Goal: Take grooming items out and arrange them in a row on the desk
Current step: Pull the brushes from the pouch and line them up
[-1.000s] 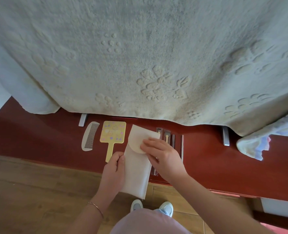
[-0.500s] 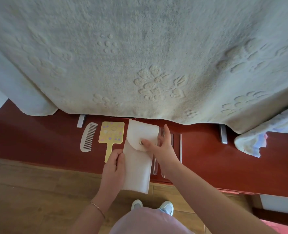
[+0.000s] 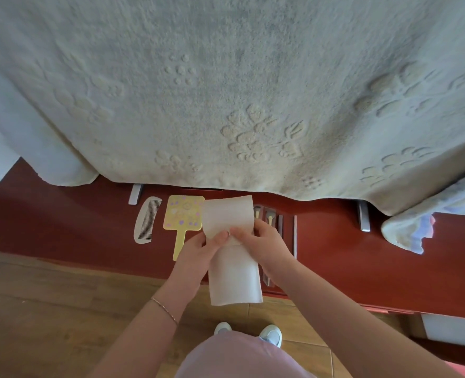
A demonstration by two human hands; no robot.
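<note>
A white fabric pouch (image 3: 234, 274) hangs over the front edge of the red desk (image 3: 62, 227), its flap (image 3: 227, 215) lifted back. My left hand (image 3: 198, 252) pinches the pouch at its mouth from the left. My right hand (image 3: 264, 244) grips the mouth from the right. Left of the pouch lie a white comb (image 3: 147, 223) and a yellow hand mirror (image 3: 183, 218). Several thin metal tools (image 3: 269, 218) lie right of the pouch, partly hidden by my right hand.
A large cream towel with embossed flowers (image 3: 226, 91) drapes over most of the desk's back. A bunched cloth (image 3: 406, 233) sits at the right. Two metal brackets (image 3: 135, 194) (image 3: 363, 219) stick out under the towel. Wooden floor lies below the desk edge.
The pouch's flap was closed a second ago and is now folded open and up. My right hand moved from the flap's snap to the mouth; my left hand slid up to the mouth.
</note>
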